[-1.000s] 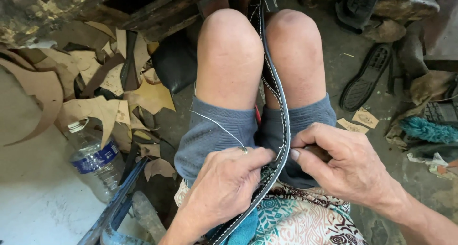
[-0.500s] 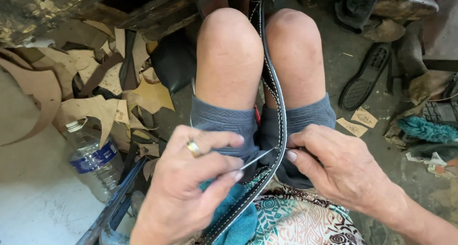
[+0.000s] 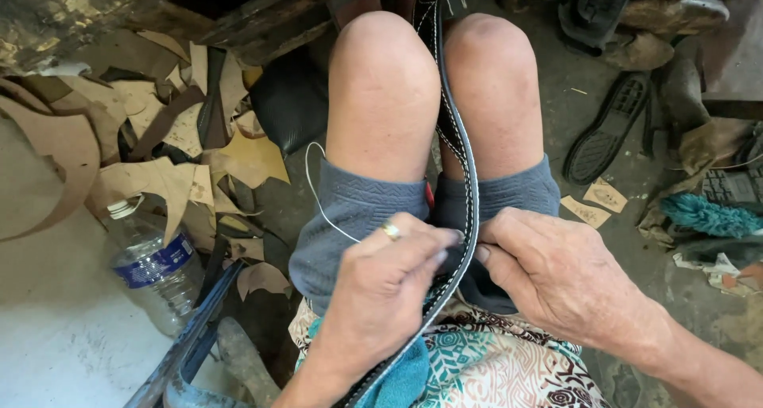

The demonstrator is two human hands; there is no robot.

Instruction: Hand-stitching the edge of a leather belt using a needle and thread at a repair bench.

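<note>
Hands meet on a black stitched leather strap point(image 3: 459, 150) clamped upright between bare knees, left hand point(image 3: 381, 285) pinching white thread point(image 3: 318, 205), right hand point(image 3: 560, 277) gripping the strap's edge; slack thread looks likely to snag or tangle.

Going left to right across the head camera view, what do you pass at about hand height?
Plastic water bottle → white thread → left hand → black stitched strap → right hand → teal brush-like thing.
</note>
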